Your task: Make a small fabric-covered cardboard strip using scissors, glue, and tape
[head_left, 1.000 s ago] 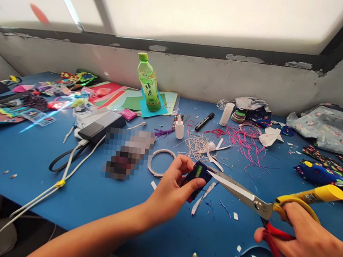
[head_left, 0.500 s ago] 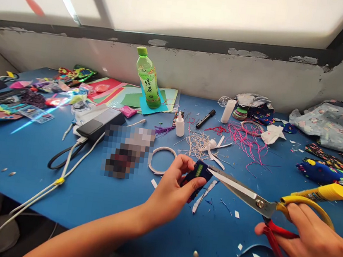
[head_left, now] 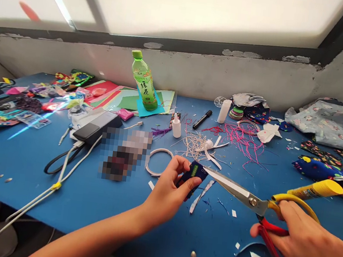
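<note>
Between the thumb and fingers of my left hand (head_left: 168, 188) is a small dark blue fabric piece (head_left: 196, 171) with a green label. My right hand (head_left: 310, 241) grips the scissors (head_left: 248, 198) by their yellow and red handles. The blade tips touch or nearly touch the fabric's upper right edge; whether cloth lies between them is too small to tell. Below the fabric a pale strip (head_left: 202, 197) and blue thread scraps lie on the blue table (head_left: 87, 205).
A green tea bottle (head_left: 146, 81) stands at the back. Near the middle are a white dropper bottle (head_left: 177, 126), a white ring (head_left: 147, 161) and tangled cords (head_left: 194, 144). A yellow glue stick (head_left: 317, 190) lies beside my right hand. A power bank (head_left: 95, 127) with cables is left.
The view has shifted slightly, so most things appear a little further left. The scissor handles look a bit closer together. Both hands keep their holds.
</note>
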A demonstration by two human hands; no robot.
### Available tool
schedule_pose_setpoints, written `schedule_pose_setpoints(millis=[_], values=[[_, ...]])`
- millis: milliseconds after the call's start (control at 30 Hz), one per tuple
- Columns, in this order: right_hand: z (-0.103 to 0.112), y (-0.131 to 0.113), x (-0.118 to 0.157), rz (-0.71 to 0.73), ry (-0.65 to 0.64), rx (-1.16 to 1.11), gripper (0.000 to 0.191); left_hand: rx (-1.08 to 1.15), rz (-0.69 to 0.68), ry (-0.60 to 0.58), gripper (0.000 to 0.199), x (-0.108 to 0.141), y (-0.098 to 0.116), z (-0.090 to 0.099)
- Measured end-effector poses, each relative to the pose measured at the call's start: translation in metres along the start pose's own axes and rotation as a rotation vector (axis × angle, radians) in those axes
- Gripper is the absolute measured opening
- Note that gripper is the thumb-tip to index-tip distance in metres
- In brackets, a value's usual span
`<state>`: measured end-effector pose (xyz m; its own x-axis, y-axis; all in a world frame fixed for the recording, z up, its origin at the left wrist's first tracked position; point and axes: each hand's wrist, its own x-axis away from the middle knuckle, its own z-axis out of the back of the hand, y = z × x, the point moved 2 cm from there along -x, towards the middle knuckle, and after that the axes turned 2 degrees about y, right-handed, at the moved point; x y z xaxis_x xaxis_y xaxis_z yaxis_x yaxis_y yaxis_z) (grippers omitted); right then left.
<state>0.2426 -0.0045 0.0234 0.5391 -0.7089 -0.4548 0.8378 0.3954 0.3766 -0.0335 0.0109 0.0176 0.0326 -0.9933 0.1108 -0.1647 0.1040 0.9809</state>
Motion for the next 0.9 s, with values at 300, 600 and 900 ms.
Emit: schedule_pose_setpoints(millis=[300, 600, 900], values=[[-0.003, -0.011, 0.001, -0.247, -0.158, -0.103, 0.044, -0.023, 0.0, -0.006, 0.034, 0.004, 0.001, -0.001], [-0.013, -0.005, 0.004, -0.126, -0.076, -0.101, 0.054, -0.005, 0.001, 0.012, 0.034, 0.006, 0.003, -0.001], [-0.003, -0.012, -0.002, -0.21, -0.204, -0.095, 0.059, -0.002, -0.007, 0.009, 0.032, 0.006, 0.003, -0.001]])
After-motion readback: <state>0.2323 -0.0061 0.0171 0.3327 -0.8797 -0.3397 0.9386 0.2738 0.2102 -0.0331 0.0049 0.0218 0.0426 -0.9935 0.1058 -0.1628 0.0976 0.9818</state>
